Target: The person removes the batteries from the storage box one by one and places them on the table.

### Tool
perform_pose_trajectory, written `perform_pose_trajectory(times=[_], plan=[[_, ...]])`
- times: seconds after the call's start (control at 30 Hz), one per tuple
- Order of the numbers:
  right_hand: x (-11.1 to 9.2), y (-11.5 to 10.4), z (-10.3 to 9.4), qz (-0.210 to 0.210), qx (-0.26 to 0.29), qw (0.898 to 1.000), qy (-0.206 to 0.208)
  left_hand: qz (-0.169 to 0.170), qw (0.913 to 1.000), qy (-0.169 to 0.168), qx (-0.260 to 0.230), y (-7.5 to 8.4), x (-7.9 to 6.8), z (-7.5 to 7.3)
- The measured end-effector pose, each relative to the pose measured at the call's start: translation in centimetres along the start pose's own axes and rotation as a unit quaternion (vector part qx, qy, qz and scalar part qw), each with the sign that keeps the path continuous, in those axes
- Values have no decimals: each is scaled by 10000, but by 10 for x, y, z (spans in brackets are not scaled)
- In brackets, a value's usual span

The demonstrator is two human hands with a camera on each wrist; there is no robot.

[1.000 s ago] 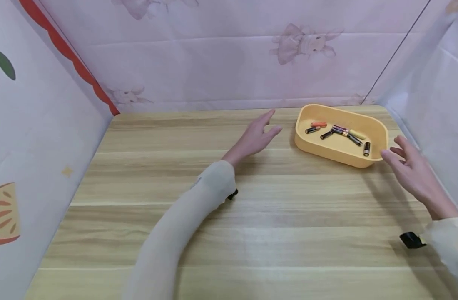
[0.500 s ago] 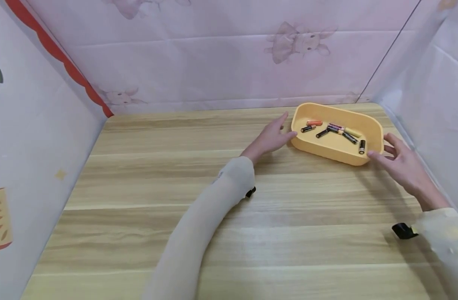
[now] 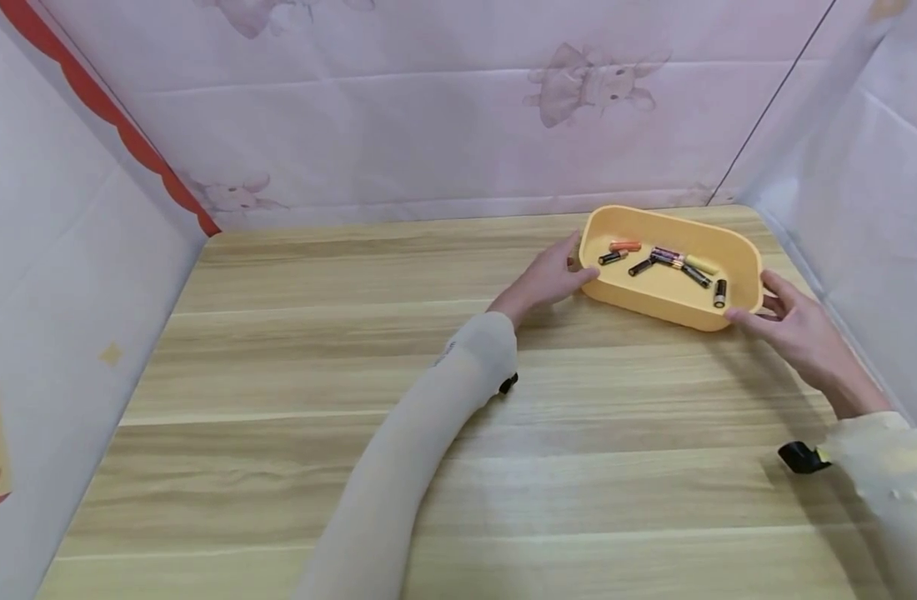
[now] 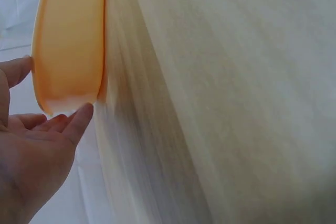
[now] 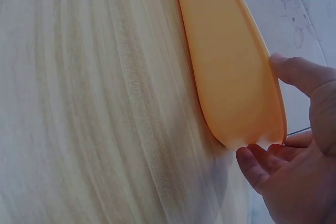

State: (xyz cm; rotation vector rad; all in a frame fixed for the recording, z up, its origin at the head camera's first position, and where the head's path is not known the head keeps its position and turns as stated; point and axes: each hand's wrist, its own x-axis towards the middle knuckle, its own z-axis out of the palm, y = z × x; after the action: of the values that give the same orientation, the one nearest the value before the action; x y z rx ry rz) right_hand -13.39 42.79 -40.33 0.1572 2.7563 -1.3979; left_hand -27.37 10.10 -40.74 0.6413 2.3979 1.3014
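Note:
A yellow plastic bin (image 3: 653, 305) stands at the back right of the table, its long side slightly angled. Several batteries lie loose inside, among them an orange one (image 3: 625, 246), a yellow one (image 3: 702, 265) and a black one (image 3: 720, 293) near the right end. My left hand (image 3: 546, 277) grips the bin's left end, thumb at the rim and fingers against the end wall. At the opposite end, my right hand (image 3: 799, 333) holds it the same way. Both wrist views show the bin's outer wall (image 4: 71, 40) between thumb and fingers; the batteries are hidden there.
The wood-grain table (image 3: 278, 467) extends in front of the bin and to its left. A rabbit-printed cloth wall (image 3: 428, 142) rises close behind the bin. Another wall (image 3: 871, 217) stands just beyond my right hand.
Both hands have come in to the bin's ends and now hold it; the left moved right, the right moved left. The view has shifted slightly. The batteries lie as before.

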Motion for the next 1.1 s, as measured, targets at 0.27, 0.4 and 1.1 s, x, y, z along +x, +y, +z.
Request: perform_pose_trajectory(times=[0.27,0.4,1.1], plan=[[2,4,2,-299,323,9989,147,175,9994,-60,-299,-1,3,6],[1,3,1,-193,238,9995,81,136,9995,-83,-269,-1,2,6],[-1,-8,8,-73,7,10000,38,461,9987,-141,175,-4,-9,-6]])
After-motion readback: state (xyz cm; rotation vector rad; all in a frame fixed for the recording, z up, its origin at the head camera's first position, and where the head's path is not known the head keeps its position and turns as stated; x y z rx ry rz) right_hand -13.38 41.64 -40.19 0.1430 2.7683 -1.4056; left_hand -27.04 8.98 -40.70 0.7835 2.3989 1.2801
